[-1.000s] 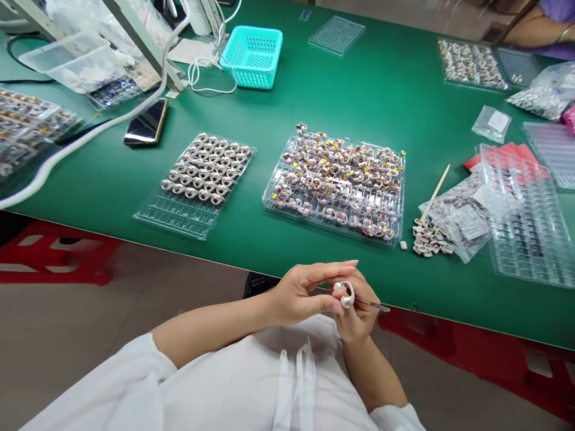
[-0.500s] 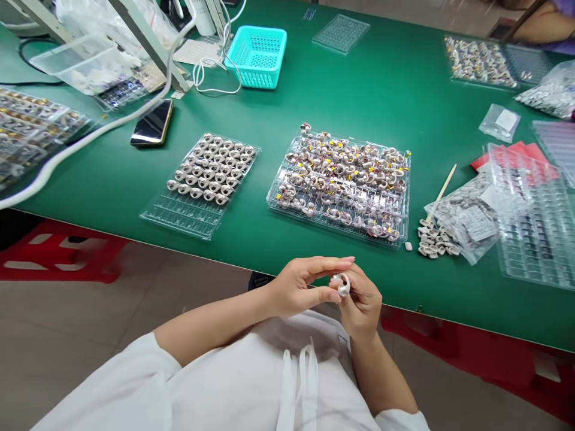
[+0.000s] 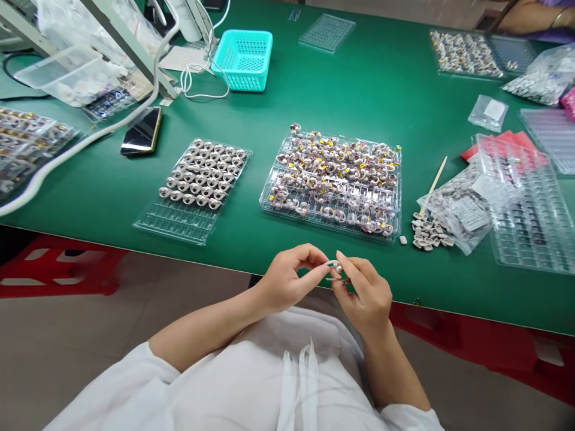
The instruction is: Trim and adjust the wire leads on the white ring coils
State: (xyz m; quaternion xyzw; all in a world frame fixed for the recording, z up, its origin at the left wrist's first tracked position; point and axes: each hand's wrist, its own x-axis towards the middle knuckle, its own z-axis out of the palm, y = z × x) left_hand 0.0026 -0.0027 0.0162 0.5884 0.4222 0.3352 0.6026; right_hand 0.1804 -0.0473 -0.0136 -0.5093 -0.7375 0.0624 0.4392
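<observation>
In front of my body, at the table's near edge, my left hand point(image 3: 291, 278) is closed, pinching a pale ring point(image 3: 331, 263) between thumb and fingertips. The ring carries shiny round, pearl-like parts. My right hand point(image 3: 368, 292) is closed on the other side of it, with fingertips close around the ring. A thin metal tool point(image 3: 336, 279) lies between its thumb and fingers, just below the ring; its exact kind is too small to tell. Beyond my hands, a clear tray point(image 3: 265, 206) bears many jumbled rings with yellow bits.
Left of that stands a slotted tray point(image 3: 173, 222) with rings in rows. Small pale pieces point(image 3: 429, 233), a wooden stick point(image 3: 435, 184) and a plastic bag point(image 3: 471, 212) lie right. A phone point(image 3: 142, 131) and turquoise basket point(image 3: 245, 60) are farther back. Another person's arm point(image 3: 534, 17) rests far right.
My hands have drawn slightly apart, and the ring has turned and moved a little left and up. The thin tool now shows under the ring. The whole view has shifted slightly.
</observation>
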